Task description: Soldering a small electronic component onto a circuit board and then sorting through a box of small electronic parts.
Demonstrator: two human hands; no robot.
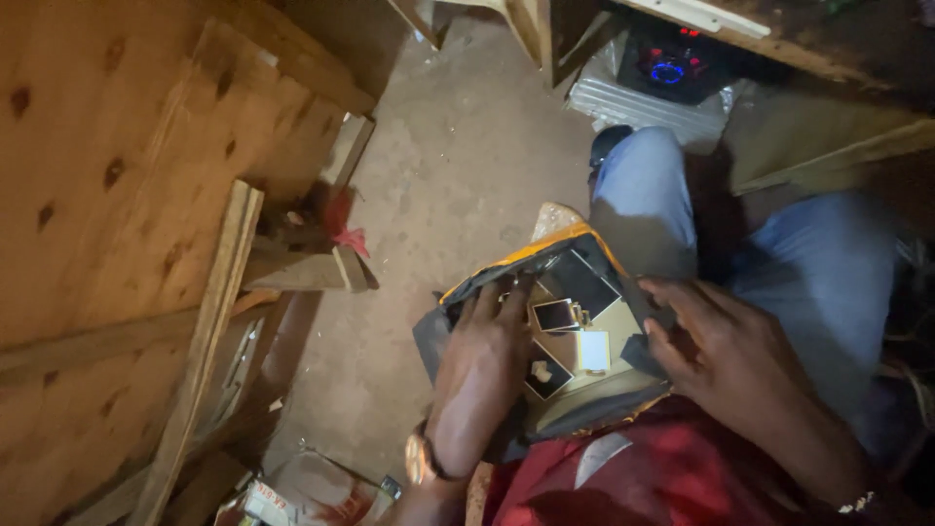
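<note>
A dark pouch or case with an orange edge [545, 248] lies open on my lap. Inside it lie flat dark panels and small pale rectangular parts [590, 351]. My left hand [484, 365], with a watch on its wrist, rests on the case's left side, fingers spread over the contents. My right hand [716, 346] holds the case's right edge, fingers curled toward the dark panel [584, 282]. What the fingertips pinch is too dim to tell.
Plywood boards [107, 195] and loose wooden battens [209, 331] lean at the left. A bare concrete floor [458, 175] runs ahead. A dark device with blue and red lights [672, 63] sits on a silver box under a bench. Printed packaging [312, 492] lies near my knee.
</note>
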